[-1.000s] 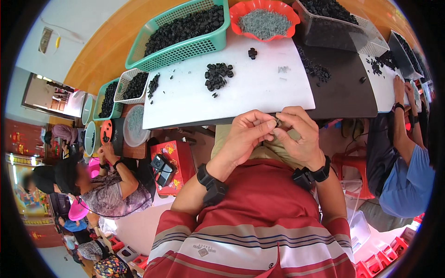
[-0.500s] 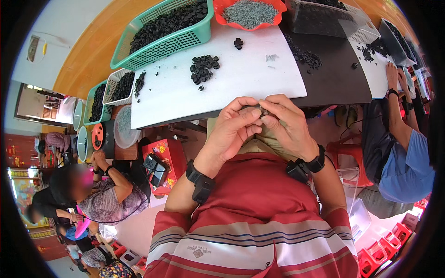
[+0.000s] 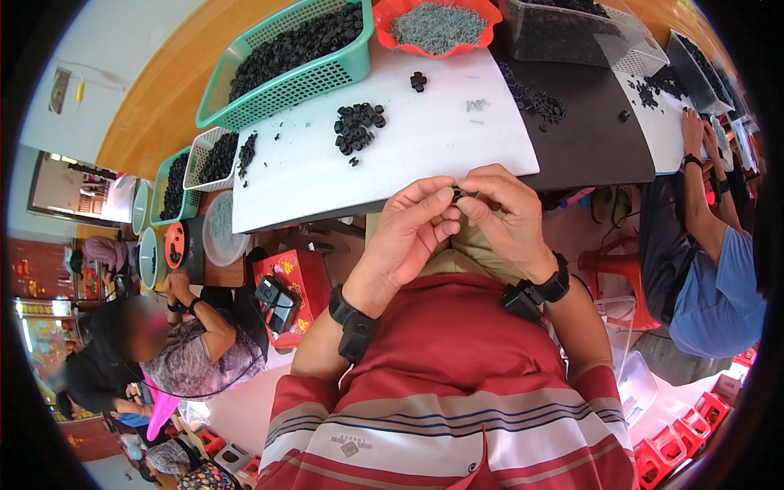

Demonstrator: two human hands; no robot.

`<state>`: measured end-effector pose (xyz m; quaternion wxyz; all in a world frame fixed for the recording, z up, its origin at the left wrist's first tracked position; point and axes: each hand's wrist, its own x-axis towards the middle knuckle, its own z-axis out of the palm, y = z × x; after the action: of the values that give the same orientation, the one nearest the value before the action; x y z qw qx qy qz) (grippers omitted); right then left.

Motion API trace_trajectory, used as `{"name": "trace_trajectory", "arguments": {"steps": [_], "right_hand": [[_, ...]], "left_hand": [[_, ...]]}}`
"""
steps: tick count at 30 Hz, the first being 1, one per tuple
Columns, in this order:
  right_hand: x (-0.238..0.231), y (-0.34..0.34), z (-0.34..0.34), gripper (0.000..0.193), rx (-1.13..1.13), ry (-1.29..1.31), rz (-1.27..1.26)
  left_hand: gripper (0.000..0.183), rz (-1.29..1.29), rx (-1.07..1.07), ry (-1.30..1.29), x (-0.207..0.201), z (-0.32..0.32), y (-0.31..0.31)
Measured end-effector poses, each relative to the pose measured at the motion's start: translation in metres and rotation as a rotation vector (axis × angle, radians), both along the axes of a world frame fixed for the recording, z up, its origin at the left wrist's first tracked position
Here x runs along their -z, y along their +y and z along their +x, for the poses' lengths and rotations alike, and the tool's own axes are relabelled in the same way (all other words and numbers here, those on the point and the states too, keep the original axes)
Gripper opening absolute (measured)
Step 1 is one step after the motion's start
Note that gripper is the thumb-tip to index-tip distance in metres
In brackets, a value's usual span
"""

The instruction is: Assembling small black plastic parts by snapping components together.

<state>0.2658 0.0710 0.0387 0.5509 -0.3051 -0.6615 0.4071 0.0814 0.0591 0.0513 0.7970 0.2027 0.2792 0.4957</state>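
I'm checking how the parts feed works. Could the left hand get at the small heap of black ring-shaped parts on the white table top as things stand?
Probably yes: the heap of black ring-shaped parts lies in the open ahead of the left hand, nothing between. But both hands pinch a small dark part.

A small black part (image 3: pixel 457 194) pinched between the fingertips of the left hand (image 3: pixel 412 233) and right hand (image 3: pixel 506 214) is mostly hidden and too small to identify, while the green basket (image 3: pixel 269 90) and orange bowl (image 3: pixel 437 47) are cropped by the picture's upper edge.
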Motion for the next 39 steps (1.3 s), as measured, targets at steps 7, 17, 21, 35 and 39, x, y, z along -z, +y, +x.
{"name": "trace_trajectory", "arguments": {"steps": [7, 17, 21, 35, 39], "right_hand": [[0.006, 0.005, -0.003, 0.012, -0.010, 0.083, -0.047], [0.008, 0.011, -0.006, 0.022, 0.123, -0.042, 0.163], [0.012, 0.014, -0.009, 0.024, 0.195, -0.068, 0.225], [0.013, 0.011, -0.010, 0.026, 0.261, -0.110, 0.318], [0.015, 0.012, -0.012, 0.026, 0.297, -0.084, 0.373]], "left_hand": [[0.019, -0.027, -0.016, 0.007, 0.000, 0.002, 0.002], [0.017, -0.060, -0.067, 0.043, 0.003, 0.007, 0.005], [0.017, -0.054, -0.076, 0.046, 0.002, 0.008, 0.006], [0.012, 0.015, -0.157, 0.128, -0.001, 0.016, -0.001], [0.011, 0.028, -0.181, 0.141, -0.001, 0.019, -0.001]]}}
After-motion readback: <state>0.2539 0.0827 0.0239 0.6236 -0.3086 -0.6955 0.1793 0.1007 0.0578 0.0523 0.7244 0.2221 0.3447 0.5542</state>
